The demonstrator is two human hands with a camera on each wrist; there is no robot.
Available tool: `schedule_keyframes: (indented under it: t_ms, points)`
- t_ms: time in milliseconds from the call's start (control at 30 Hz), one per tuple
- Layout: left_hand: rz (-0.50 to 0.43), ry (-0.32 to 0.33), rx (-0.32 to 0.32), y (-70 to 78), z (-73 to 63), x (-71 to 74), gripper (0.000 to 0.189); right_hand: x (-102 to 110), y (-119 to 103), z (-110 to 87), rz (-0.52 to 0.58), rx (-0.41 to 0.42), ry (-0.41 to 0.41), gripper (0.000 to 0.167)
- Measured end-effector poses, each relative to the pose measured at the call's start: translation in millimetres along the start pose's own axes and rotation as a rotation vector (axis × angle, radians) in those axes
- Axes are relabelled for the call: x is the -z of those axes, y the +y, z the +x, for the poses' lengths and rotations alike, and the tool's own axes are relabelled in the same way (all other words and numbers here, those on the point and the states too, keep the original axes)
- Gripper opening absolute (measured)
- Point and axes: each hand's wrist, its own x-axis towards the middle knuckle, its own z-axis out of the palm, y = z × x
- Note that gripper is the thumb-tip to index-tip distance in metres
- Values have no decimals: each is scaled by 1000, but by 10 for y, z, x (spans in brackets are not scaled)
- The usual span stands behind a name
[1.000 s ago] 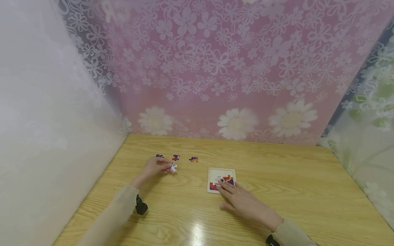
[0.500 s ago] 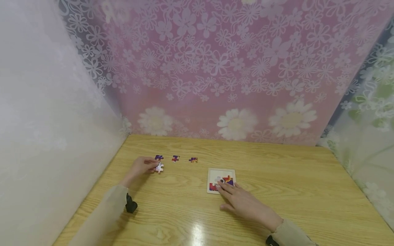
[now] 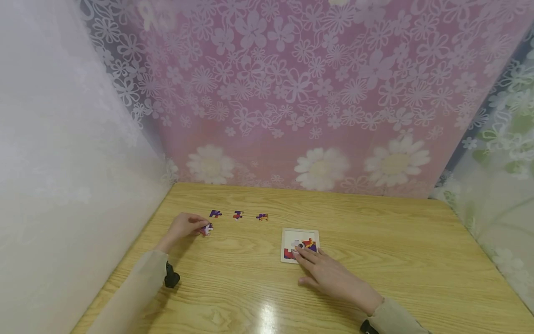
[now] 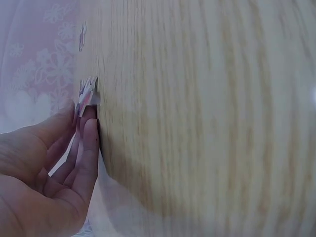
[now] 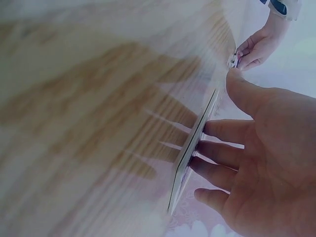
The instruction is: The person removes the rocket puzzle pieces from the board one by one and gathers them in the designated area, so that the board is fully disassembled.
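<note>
At the left of the table, my left hand [image 3: 184, 228] pinches a white, purple and red jigsaw piece [image 3: 206, 229] between thumb and fingers. The left wrist view shows this jigsaw piece [image 4: 87, 96] tilted, close to the tabletop. Fairly straight fingers of my right hand [image 3: 333, 277] rest on the square puzzle board [image 3: 284, 239], covering its lower right part. Red, orange, purple and white pieces sit in the board's lower half. Its upper part shows bare white backing. From the right wrist, the puzzle board [image 5: 193, 143] appears edge-on, flat on the table, under the fingertips.
Three loose jigsaw pieces lie in a row behind the left hand: a purple one [image 3: 215, 214], a purple and red one [image 3: 238, 215], and a purple and orange one [image 3: 262, 217]. Floral curtains [image 3: 292, 116] border the wood-grain table [image 3: 396, 241] at the back and sides.
My left hand has moved left with the jigsaw piece, which has turned in its grip. The purple loose piece now shows fully. My right hand has stayed on the board.
</note>
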Motion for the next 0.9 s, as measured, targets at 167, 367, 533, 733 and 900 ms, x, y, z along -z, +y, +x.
schedule_keyframes:
  t_ms: [167,367,533,733,900]
  points:
    - [-11,-21,-9,38,-27,5,24,-15,2,-1,-1,2,-2,66]
    - [42,9,-23,77,-35,-16,20,-21,5,2,3,0,-1,65]
    - [119,71,-10,118,-53,-45,22,-21,2,-4,5,-6,-2,66]
    - [86,75,4,181,-97,-63,18,3,-3,-7,27,-12,-3,66]
    - [147,106,-24,190,-104,-63,21,2,30,5,68,-20,-16,66]
